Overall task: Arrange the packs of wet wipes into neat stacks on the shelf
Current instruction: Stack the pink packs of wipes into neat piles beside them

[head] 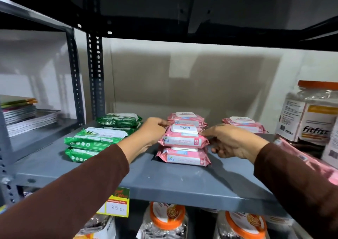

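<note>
On the grey shelf (113,173) stands a stack of two pink wipes packs: the top pack (183,136) lies on the bottom pack (184,156). My left hand (151,130) grips the top pack's left end and my right hand (230,141) grips its right end. Behind it sits another pink pack (186,119), and a further pink pack (243,124) lies at the back right. To the left are green packs: a front stack of two (95,138) and a rear stack (119,120).
A clear jar with an orange lid (309,114) stands at the right, with pink packaging (311,158) lying by my right sleeve. Perforated uprights (96,74) bound the left side. Magazines (23,116) lie on the neighbouring shelf. Orange-lidded jars (166,218) fill the shelf below.
</note>
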